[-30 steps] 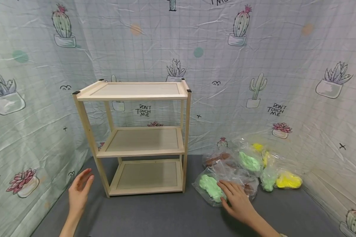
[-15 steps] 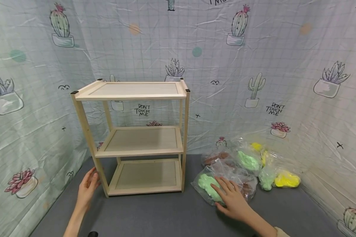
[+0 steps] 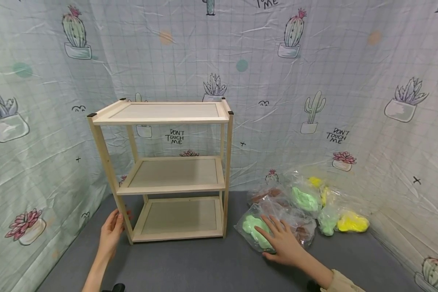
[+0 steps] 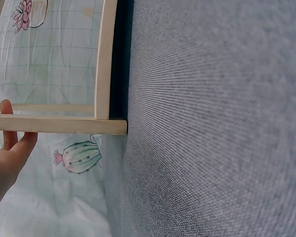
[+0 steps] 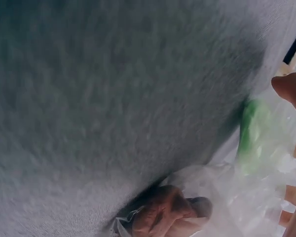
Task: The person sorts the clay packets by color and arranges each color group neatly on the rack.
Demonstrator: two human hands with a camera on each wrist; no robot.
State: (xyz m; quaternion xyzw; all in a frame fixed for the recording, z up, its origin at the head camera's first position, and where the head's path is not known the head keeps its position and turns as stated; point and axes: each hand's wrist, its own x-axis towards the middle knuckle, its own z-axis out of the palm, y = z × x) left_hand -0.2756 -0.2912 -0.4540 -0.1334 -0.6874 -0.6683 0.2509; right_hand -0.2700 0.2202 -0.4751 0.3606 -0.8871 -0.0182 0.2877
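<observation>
A three-tier pale wooden shelf (image 3: 171,189) stands upright on the table, left of middle. Near the bottom of its front left leg (image 4: 79,125), my left hand (image 3: 110,235) grips the wood, thumb on the near side and a finger passing behind. My right hand (image 3: 287,246) has its fingers spread over a clear plastic bag holding a light green lumpy item (image 3: 252,225). Seen from the right wrist, the green item lies beside the fingertips, and a bagged brown item (image 5: 163,215) shows below. The right palm's underside is hidden in the head view.
More clear bags crowd the right back of the table: brown (image 3: 266,195), green (image 3: 305,199) and yellow (image 3: 352,223). Grey cloth (image 3: 190,267) covers the tabletop. A cactus-print curtain (image 3: 270,73) encloses the back and both sides.
My left hand has moved right and up to the shelf's front left leg and taken hold of it. My right hand has shifted slightly left, its fingers spreading wider over the green bag.
</observation>
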